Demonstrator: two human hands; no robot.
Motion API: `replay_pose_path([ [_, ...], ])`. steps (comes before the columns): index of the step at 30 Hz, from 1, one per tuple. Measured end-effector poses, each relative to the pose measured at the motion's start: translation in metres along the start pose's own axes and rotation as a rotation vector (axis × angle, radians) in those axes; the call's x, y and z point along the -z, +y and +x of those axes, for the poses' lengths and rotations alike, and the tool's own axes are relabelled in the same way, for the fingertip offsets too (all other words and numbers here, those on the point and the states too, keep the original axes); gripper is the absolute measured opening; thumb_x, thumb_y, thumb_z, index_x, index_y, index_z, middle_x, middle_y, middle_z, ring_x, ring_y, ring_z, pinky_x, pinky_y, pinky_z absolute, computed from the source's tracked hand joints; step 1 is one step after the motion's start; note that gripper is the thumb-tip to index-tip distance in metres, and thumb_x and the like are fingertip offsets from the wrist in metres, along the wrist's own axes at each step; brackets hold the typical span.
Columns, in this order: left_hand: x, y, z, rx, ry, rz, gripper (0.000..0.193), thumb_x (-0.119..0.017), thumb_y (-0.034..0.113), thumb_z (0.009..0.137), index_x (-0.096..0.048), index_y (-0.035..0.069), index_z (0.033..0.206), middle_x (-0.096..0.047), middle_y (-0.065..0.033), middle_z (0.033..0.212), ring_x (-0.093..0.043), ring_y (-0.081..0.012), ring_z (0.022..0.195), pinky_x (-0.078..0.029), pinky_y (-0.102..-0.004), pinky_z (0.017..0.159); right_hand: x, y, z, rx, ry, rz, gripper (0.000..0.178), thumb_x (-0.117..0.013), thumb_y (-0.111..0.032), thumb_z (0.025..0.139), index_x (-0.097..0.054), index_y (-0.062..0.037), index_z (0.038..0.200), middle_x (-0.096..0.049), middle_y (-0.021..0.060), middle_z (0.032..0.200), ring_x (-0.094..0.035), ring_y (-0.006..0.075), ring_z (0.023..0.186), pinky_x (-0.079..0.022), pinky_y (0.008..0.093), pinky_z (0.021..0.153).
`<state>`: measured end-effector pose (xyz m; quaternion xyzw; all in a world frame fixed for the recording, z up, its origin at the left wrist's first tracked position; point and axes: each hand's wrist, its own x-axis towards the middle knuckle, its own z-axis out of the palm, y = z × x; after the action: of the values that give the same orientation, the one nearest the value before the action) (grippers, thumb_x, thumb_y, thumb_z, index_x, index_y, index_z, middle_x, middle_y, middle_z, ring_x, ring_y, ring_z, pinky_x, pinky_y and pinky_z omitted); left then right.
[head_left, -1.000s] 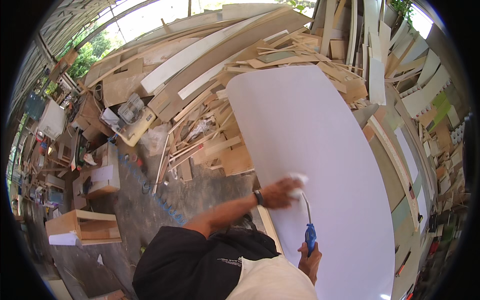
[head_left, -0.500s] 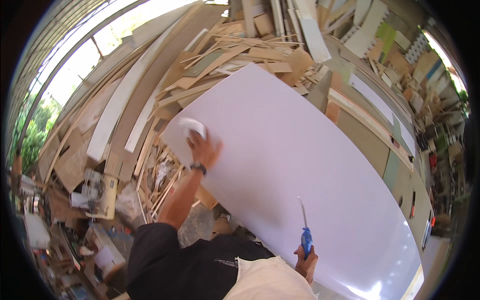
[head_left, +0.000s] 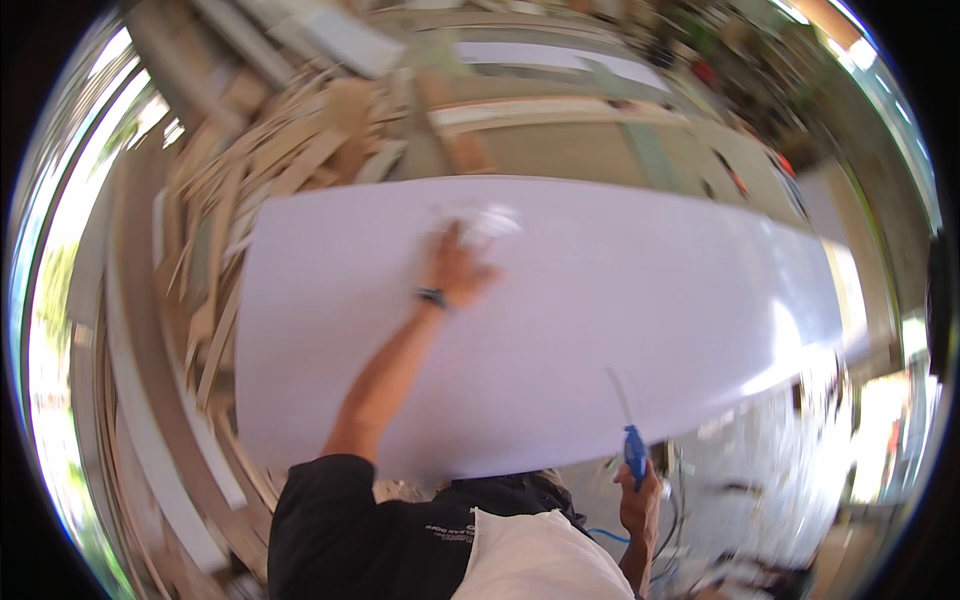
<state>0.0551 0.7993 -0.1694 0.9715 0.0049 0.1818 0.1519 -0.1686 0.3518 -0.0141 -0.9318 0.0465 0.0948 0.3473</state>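
Observation:
A large smooth white panel (head_left: 350,330) lies across the work area in front of me. My left hand (head_left: 462,268), wearing a dark wristband, reaches over its far half and presses on a white wad (head_left: 495,220), which looks like a crumpled cloth but is smeared by motion. At the panel's near edge, on the right, my right hand (head_left: 640,490) is wrapped round a blue air blow gun (head_left: 635,452). Its thin, bent metal nozzle points away from me over the panel. A blue hose (head_left: 608,535) shows beside the right forearm.
Thin wood offcuts (head_left: 290,150) are heaped beyond the panel's far left corner. Long boards (head_left: 150,400) lean along the left side. Behind the panel is a brownish sheet surface (head_left: 560,150) with strips and tools on it. Grey floor (head_left: 740,500) shows at right.
The view has turned to the right, so the panel now lies nearly level across it. My left hand has swept rightward over the panel with the white wad. My right hand still holds the blow gun.

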Motion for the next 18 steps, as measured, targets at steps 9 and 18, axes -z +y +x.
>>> replay_pose_path([
  [9,-0.045,-0.169,0.108,0.584,-0.250,0.502,0.090,-0.030,0.074,0.099,-0.015,0.017,0.166,-0.012,-0.0381,0.164,-0.015,-0.0554,0.151,-0.012,-0.0668,0.120,-0.017,-0.002,-0.097,-0.410,0.155,-0.007,0.036,-0.063,-0.035,0.100,-0.063,-0.0003,0.108,-0.069,0.0252,0.090,-0.067,0.0428,0.085,-0.050,0.0504,0.076],
  [18,-0.103,0.254,0.064,-0.616,-0.361,0.044,0.083,-0.044,0.066,0.100,-0.028,0.013,0.162,-0.025,-0.0317,0.163,-0.015,-0.0499,0.153,-0.010,-0.0605,0.124,-0.018,0.007,-0.125,-0.269,0.027,0.094,0.040,-0.062,-0.040,0.100,-0.062,-0.0042,0.120,-0.071,0.0193,0.102,-0.067,0.0391,0.096,-0.052,0.0465,0.083],
])
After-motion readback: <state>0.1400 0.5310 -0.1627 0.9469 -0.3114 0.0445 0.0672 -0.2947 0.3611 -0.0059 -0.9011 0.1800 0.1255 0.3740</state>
